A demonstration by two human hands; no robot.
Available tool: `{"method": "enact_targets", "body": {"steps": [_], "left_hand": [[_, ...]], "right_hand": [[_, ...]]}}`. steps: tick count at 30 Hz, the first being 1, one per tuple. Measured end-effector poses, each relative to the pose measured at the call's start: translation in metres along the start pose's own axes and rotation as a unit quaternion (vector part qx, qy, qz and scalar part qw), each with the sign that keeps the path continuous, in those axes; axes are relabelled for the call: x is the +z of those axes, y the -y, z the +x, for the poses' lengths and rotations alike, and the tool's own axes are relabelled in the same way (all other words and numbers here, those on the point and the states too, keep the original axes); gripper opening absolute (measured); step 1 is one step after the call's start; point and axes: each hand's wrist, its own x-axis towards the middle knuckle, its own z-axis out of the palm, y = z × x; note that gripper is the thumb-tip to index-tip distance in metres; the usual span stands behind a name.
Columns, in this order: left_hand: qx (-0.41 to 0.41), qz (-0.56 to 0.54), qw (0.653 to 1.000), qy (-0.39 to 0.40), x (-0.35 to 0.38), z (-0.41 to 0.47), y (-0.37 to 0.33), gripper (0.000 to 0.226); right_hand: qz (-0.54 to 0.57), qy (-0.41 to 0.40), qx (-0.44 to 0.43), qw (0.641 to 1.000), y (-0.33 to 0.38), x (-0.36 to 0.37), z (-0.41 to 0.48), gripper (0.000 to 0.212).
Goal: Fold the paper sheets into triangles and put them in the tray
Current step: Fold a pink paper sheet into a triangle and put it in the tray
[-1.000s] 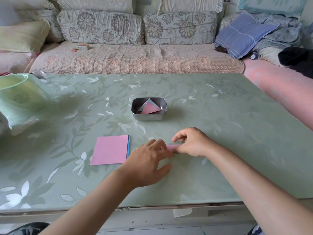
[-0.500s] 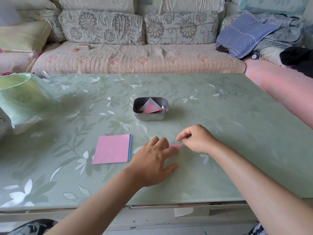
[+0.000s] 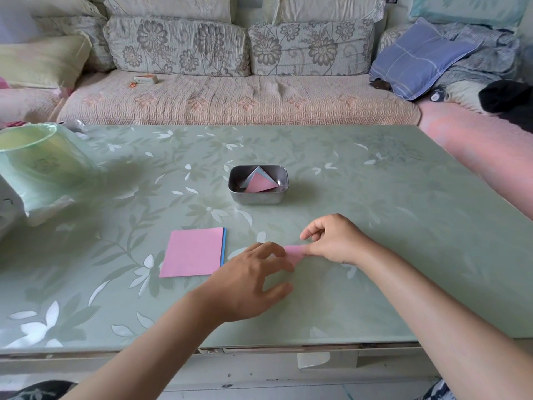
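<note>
A small pink sheet, partly folded, is pinched at its right end by the curled fingers and thumb of the right hand, whose index finger is lifted clear. Its left end is covered by the fingertips of the left hand, which is loosely spread, thumb apart; whether the paper is pressed or only touched cannot be told. The sheet is held low over the table, nearer the person than the metal tray. In the tray a pink folded triangle is seen lying on a pale blue triangle. A stack of flat sheets, pink on top, is laid just left of the left hand.
</note>
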Motion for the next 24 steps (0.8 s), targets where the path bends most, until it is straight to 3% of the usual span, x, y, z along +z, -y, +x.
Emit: {"method": "enact_targets", "body": {"steps": [8,14,24], "left_hand": [[-0.012,-0.034,0.999,-0.038,-0.001,0.011,0.006,0.021],[-0.056,0.012,0.996,-0.063,0.007,0.033,0.005,0.042],[-0.092,-0.016,0.994,-0.063,0.005,0.047,0.008,0.041]], "right_hand": [[-0.016,0.005,-0.027,0.999,-0.002,0.002,-0.001,0.031],[-0.08,0.007,-0.093,0.992,-0.004,0.004,-0.004,0.014],[-0.1,0.017,-0.129,0.986,-0.004,0.004,-0.01,0.016]]}}
